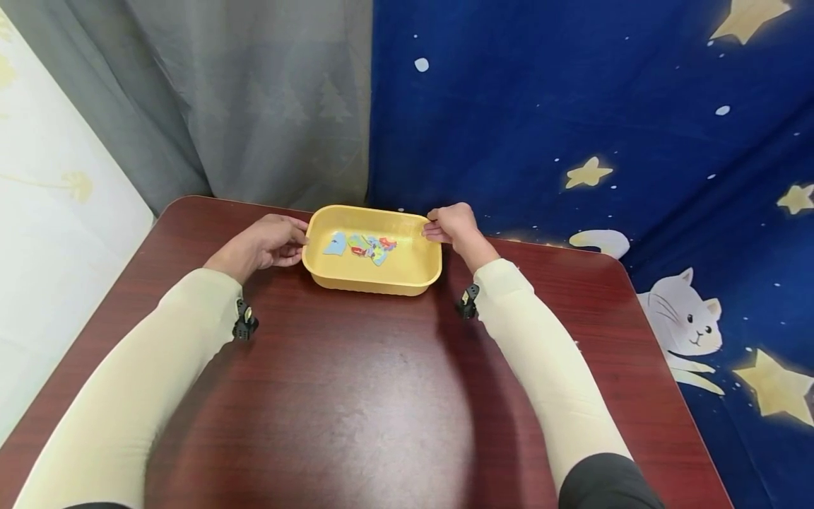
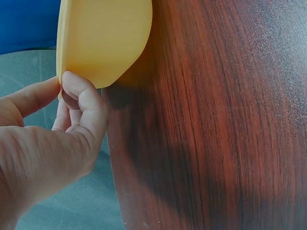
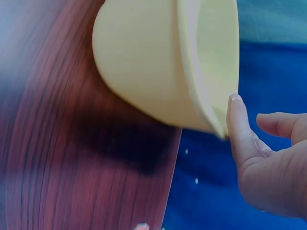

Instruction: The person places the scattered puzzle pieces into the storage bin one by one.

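Directly between both hands [image 1: 273,240] [image 1: 453,223], yellow tub [image 1: 372,270]

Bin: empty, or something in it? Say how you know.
Not empty: the head view shows small, flat, coloured pieces lying inside the bin.

Seemingly a home: wood-grain table [image 1: 356,396], grey curtain [image 1: 273,106], blue drape [image 1: 490,134] with stars [image 1: 588,173] and white cat [image 1: 683,314].

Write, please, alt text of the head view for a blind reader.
A person's left hand holds one end of a yellow tub with flat colourful pieces inside; the right hand touches the other end. Behind the reddish table hang a grey curtain and a starry blue curtain.
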{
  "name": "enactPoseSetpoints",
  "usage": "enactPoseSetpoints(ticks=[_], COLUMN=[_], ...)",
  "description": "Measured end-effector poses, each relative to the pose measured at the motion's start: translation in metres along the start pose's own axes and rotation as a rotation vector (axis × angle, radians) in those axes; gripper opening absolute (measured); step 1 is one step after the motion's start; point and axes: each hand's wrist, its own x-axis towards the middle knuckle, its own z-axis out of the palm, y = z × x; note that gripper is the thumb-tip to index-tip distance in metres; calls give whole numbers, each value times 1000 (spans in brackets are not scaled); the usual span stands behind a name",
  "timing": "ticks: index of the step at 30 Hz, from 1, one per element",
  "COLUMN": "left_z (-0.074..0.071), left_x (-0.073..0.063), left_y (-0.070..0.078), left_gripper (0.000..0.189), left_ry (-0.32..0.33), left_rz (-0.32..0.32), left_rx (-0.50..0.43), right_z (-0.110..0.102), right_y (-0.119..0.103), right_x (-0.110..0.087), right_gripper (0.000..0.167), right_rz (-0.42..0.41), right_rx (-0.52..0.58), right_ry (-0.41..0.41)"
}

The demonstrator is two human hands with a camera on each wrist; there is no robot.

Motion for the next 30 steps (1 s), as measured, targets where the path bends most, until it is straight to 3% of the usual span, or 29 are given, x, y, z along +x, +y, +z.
enactPoseSetpoints(ticks=[10,20,30], left_z=[0,-1,-1], left_x=[-1,1,2], left_y=[0,-1,-1], left_gripper=[41,41,43], left_ry=[0,2,7], left_rz=[8,3,1], left_rx=[4,5,6], right_z=[-38,-69,-99], right_y=[7,17,29], right_x=[-3,-13,-20], right_gripper=[32,39,23], right_rz=[-9,-19,-16], right_rx=[58,0,22], right_ry=[20,11,-16])
